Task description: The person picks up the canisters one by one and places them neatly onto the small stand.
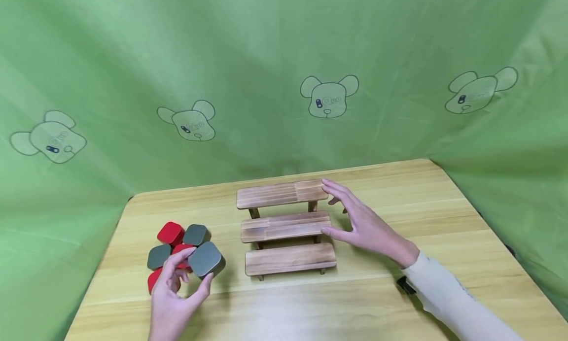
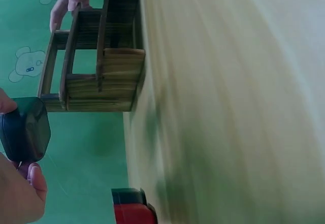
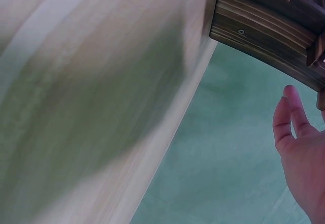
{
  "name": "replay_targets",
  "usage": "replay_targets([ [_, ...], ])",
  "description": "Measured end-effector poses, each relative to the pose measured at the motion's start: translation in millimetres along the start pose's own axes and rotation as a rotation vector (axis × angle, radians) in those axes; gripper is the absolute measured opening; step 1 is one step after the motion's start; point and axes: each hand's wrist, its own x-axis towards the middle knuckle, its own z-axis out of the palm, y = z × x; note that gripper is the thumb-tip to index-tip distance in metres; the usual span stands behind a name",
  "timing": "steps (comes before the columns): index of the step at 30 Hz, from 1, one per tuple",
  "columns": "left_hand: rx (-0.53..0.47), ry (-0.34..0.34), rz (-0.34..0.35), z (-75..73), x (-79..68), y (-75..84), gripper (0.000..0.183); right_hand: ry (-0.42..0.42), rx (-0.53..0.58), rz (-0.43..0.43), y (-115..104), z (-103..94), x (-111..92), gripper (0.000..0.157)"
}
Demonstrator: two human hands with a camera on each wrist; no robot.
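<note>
My left hand (image 1: 177,287) pinches a small dark grey rounded-square box (image 1: 206,259) between thumb and fingers, raised above the table. In the left wrist view the same box (image 2: 26,130) shows its side, held at the fingertips. Behind it lies a cluster of similar pieces: a red box (image 1: 170,232), a grey box (image 1: 197,234), another grey box (image 1: 159,256) and more red ones partly hidden by the hand. A three-step wooden stand (image 1: 284,227) is at mid-table. At its right end my right hand (image 1: 366,227) spreads its fingers, fingertips at the top step, thumb by the middle one.
The light wooden table (image 1: 293,306) reaches back to a green curtain (image 1: 266,85) with printed bear heads, which also hangs along both sides. A black object (image 1: 406,285) shows under the right sleeve. The stand's steps bear nothing.
</note>
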Motion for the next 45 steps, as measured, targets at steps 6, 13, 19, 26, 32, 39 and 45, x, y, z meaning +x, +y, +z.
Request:
replay_targets([
  [6, -0.020, -0.024, 0.022, 7.9, 5.1, 7.6, 0.069, -0.006, 0.005, 0.011, 2, 1.8, -2, 0.102],
  [13, -0.061, -0.041, 0.100, 17.6, 12.9, 13.5, 0.071, -0.002, 0.002, 0.006, 4, 4.3, -3, 0.104],
  [19, -0.070, -0.050, 0.103, 28.6, 20.4, 20.2, 0.069, -0.003, 0.005, 0.017, 3, 3.4, -5, 0.104],
  [26, -0.058, -0.079, 0.138, 45.2, 32.7, 26.0, 0.065, -0.003, 0.013, 0.020, 3, 1.7, -4, 0.104],
  [32, -0.050, -0.124, 0.162, 58.9, 42.9, 31.1, 0.064, 0.002, 0.009, 0.011, 4, 2.3, -1, 0.103],
  [39, -0.080, -0.163, 0.176, 70.8, 51.5, 34.7, 0.064, -0.020, 0.001, 0.032, 4, 3.3, -4, 0.102],
  [45, -0.095, -0.179, 0.200, 81.6, 60.9, 38.5, 0.063, -0.037, -0.010, 0.038, 2, 0.7, -5, 0.101],
])
